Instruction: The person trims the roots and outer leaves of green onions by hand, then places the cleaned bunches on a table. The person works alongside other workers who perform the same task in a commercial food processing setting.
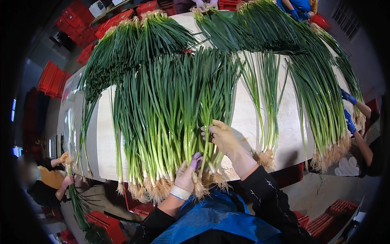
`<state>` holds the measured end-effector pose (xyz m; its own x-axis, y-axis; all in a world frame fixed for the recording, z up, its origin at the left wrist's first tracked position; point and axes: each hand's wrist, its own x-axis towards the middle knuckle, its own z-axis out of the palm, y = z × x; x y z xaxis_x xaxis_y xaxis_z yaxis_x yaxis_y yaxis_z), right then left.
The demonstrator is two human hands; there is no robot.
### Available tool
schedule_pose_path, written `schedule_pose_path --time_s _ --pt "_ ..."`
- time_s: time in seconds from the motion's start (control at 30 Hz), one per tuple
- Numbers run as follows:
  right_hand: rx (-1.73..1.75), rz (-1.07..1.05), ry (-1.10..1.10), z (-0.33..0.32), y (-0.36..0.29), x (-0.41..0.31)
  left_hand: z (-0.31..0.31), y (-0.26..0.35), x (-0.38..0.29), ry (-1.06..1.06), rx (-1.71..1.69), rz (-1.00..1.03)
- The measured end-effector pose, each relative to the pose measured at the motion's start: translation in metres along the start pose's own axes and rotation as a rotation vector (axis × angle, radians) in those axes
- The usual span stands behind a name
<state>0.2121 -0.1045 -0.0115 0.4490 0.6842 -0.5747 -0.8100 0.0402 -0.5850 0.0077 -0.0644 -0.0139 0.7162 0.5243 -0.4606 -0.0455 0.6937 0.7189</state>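
Note:
A broad spread of green onions [155, 131] lies before me on a pale table [106, 140], leaves pointing away and roots hanging over the near edge. My left hand [184, 176], in a thin glove, grips a few stalks [189, 141] low down, just above their roots. Higher up, the gloved fingers of my right hand [227, 138] close around a single green onion stalk [207, 143]; part of it is hidden by the fingers. To the right of that hand lies a small separate bunch of green onions [270, 116] with tangled brown roots [265, 159].
More green onions are heaped along the far side [164, 33] and at the right [323, 103]. Blue-gloved hands [349, 122] of a co-worker touch the right heap. At left, another person holds a bunch [74, 195]. Red crates [53, 80] stand around the table.

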Motion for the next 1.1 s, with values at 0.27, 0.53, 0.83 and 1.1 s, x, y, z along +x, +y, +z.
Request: schedule_pose_path --time_s 0.27,0.53,0.83,1.1 --pt "0.091 0.025 -0.24 -0.026 -0.007 -0.048 0.001 -0.003 0.019 0.039 -0.127 -0.115" --pt "-0.432 -0.436 -0.021 -0.085 -0.161 -0.2 0.001 -0.001 0.02 -0.006 -0.084 -0.131" --pt "-1.366 -0.472 1.017 -0.3 -0.196 -0.185 0.002 0.001 0.023 0.045 0.032 -0.153" --pt "-1.511 -0.088 0.78 -0.184 -0.072 -0.091 -0.007 0.003 0.018 0.268 0.47 0.002"
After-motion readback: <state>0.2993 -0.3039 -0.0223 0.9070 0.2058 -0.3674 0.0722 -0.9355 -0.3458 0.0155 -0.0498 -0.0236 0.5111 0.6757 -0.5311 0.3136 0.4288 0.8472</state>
